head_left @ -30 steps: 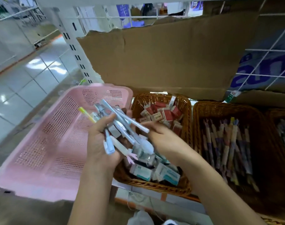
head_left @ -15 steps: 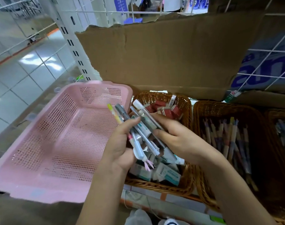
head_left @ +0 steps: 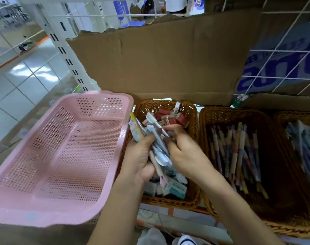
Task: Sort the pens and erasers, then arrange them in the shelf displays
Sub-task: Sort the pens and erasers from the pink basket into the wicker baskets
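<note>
Left hand [head_left: 140, 156], at the centre of the frame, gripped a mixed bundle of pens [head_left: 159, 147] with its fingers curled round it. The right hand [head_left: 184, 154] pinched the same bundle from the other side, both over the wicker basket [head_left: 191, 110] of boxed erasers [head_left: 175, 119]. To the left the pink basket [head_left: 62, 156] showed no stock on its mesh floor, and to the right a second wicker basket [head_left: 212, 110] already held sorted pens [head_left: 239, 149], so the sorting seemed far along, with this handful left to place.
</note>
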A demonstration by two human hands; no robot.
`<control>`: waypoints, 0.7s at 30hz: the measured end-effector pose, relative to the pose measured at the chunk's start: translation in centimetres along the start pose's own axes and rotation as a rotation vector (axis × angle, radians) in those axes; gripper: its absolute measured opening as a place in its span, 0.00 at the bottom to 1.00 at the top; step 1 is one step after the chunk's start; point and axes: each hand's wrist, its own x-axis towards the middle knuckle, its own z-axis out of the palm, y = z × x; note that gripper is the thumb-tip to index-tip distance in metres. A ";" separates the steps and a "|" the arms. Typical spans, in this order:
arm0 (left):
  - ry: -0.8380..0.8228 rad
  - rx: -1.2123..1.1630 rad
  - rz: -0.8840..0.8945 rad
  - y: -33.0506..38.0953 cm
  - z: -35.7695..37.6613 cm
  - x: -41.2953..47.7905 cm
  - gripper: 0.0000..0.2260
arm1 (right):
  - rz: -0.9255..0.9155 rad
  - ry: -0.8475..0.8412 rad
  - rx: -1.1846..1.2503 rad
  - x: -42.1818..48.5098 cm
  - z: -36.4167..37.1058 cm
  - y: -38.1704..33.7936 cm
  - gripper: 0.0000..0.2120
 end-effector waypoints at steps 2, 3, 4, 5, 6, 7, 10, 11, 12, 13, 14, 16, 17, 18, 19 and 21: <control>0.013 0.027 0.030 -0.5 0.2 0.4 0.16 | 0.009 0.052 -0.053 -0.2 0.2 0.1 0.10; 0.016 0.037 0.043 -0.7 0.3 0.5 0.14 | 0.006 0.073 -0.094 -0.2 0.4 0.1 0.11; 0.029 0.044 0.046 -0.9 0.4 0.6 0.13 | 0.005 0.089 -0.129 -0.2 0.5 0.2 0.11; 0.050 0.051 0.036 -1.1 0.5 0.6 0.13 | 0.016 0.097 -0.148 -0.1 0.6 0.4 0.10; 0.071 0.051 0.017 -1.1 0.6 0.7 0.12 | 0.040 0.105 -0.147 -0.1 0.6 0.6 0.10; 0.089 0.046 -0.003 -1.1 0.5 0.8 0.11 | 0.077 0.113 -0.126 0.1 0.5 0.8 0.10; 0.128 0.004 -0.071 -0.9 -0.1 0.9 0.10 | 0.221 0.162 0.039 0.5 -0.3 1.3 0.09; 0.145 -0.012 -0.096 -0.8 -0.3 1.0 0.10 | 0.262 0.171 0.118 0.5 -0.6 1.3 0.08; 0.152 -0.029 -0.117 -0.8 -0.4 0.9 0.11 | 0.291 0.170 0.199 0.5 -0.8 1.3 0.07; 0.147 -0.038 -0.129 -0.8 -0.4 0.8 0.12 | 0.304 0.162 0.270 0.5 -1.0 1.3 0.07; 0.131 -0.040 -0.132 -0.8 -0.3 0.6 0.15 | 0.306 0.149 0.320 0.4 -1.0 1.2 0.07; 0.086 -0.015 -0.098 -0.8 0.1 0.2 0.22 | 0.270 0.114 0.307 0.2 -0.9 1.3 0.09; 0.062 0.005 -0.067 -0.9 0.2 0.1 0.24 | 0.242 0.099 0.251 0.1 -0.7 1.4 0.09; 0.046 0.025 -0.038 -0.9 0.4 -0.1 0.25 | 0.214 0.086 0.196 0.0 -0.6 1.6 0.10; 0.035 0.051 -0.006 -0.9 0.5 -0.2 0.24 | 0.191 0.076 0.152 -0.1 -0.6 1.7 0.11; 0.023 0.132 0.058 -1.0 0.7 -0.3 0.20 | 0.156 0.065 0.093 -0.3 -0.5 1.8 0.11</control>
